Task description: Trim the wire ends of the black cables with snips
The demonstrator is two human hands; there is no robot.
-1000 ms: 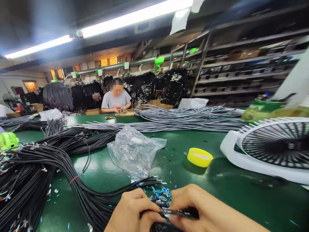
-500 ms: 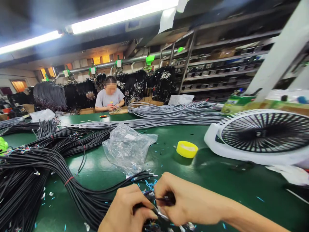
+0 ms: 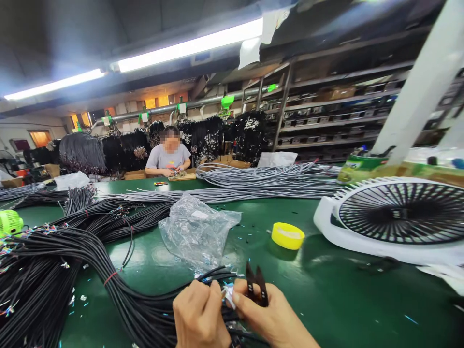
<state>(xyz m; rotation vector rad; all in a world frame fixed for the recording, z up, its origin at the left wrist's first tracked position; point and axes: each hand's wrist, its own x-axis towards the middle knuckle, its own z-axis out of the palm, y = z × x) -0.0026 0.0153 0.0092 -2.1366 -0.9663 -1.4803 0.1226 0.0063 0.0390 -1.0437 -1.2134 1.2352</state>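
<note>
My left hand point(image 3: 201, 314) is closed in a pinch, seemingly round the end of a black cable, most of which its fingers hide. Close beside it, my right hand point(image 3: 271, 316) holds small black snips point(image 3: 256, 285), their two blades pointing up and apart. Its thumb and forefinger also pinch a whitish, shiny strip point(image 3: 229, 294) at the cable end, between both hands. Below and behind my hands runs a thick bundle of black cables point(image 3: 134, 295), bound with a red tie point(image 3: 110, 278). Bits of blue wire lie around the cable ends.
Ahead lie a crumpled clear plastic bag point(image 3: 199, 232) and a yellow tape roll point(image 3: 287, 236). A white fan point(image 3: 326, 220) stands on the right. Grey cables point(image 3: 268, 180) stretch across the green table point(image 3: 348, 299). A co-worker point(image 3: 168, 154) sits opposite.
The snips have turned in my right hand, and their blades now point upward. My right hand has drawn lower and now pinches the whitish strip. The view has shifted slightly.
</note>
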